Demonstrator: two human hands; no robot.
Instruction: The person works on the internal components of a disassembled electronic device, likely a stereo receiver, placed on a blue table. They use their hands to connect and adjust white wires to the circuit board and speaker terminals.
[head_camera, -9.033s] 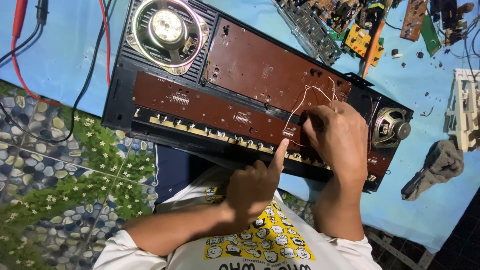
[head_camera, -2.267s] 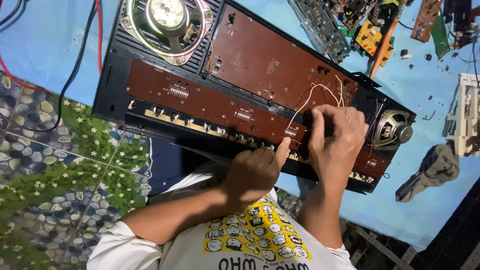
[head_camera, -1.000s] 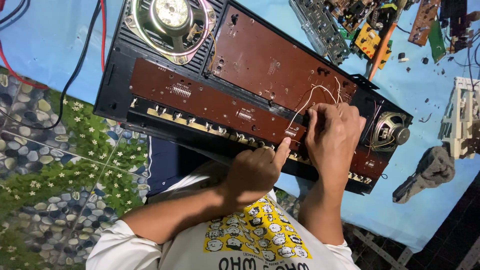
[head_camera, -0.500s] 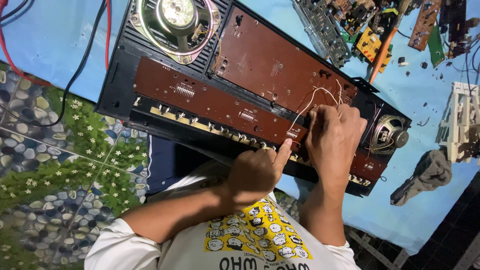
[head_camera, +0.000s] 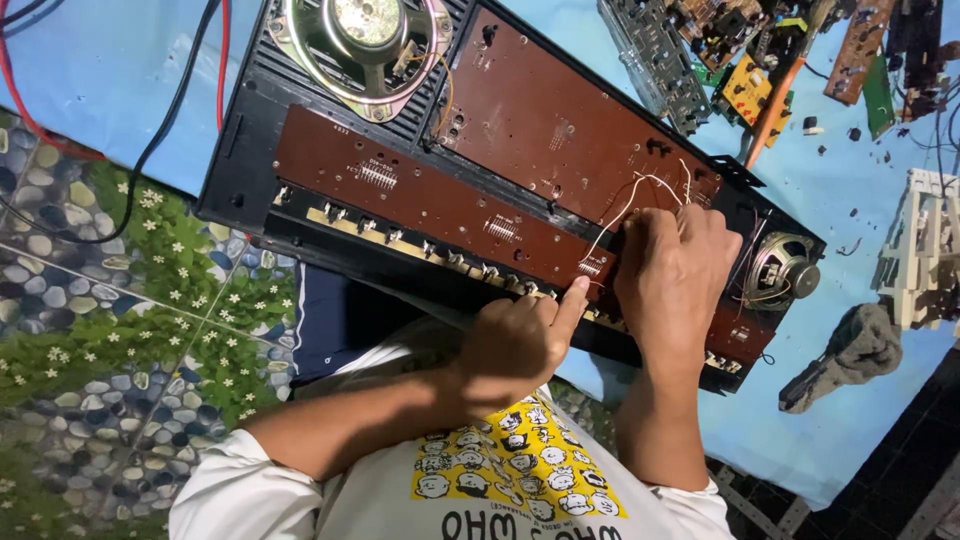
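The left hand (head_camera: 515, 345) is loosely curled, its forefinger stretched out so that the tip presses on the near edge of the long brown circuit board (head_camera: 440, 205); it grasps nothing. The right hand (head_camera: 675, 280) lies palm down on the same board just to the right, fingers bent over the spot where thin white wires (head_camera: 625, 205) arrive; whether it pinches a wire or a tool beneath the fingers cannot be told. The board sits inside an open black casing (head_camera: 240, 150), which lies slantwise on a light blue cloth (head_camera: 100, 90), with a second, wider brown board (head_camera: 560, 120) behind it. A large round speaker (head_camera: 365, 45) is mounted at the casing's far left end and a small speaker (head_camera: 782, 272) at its right end. Red and black cables (head_camera: 190, 90) run over the cloth at the left. Further right lie a grey rag (head_camera: 850, 350), loose green and yellow circuit boards (head_camera: 745, 85) and an orange-handled tool (head_camera: 775, 105).
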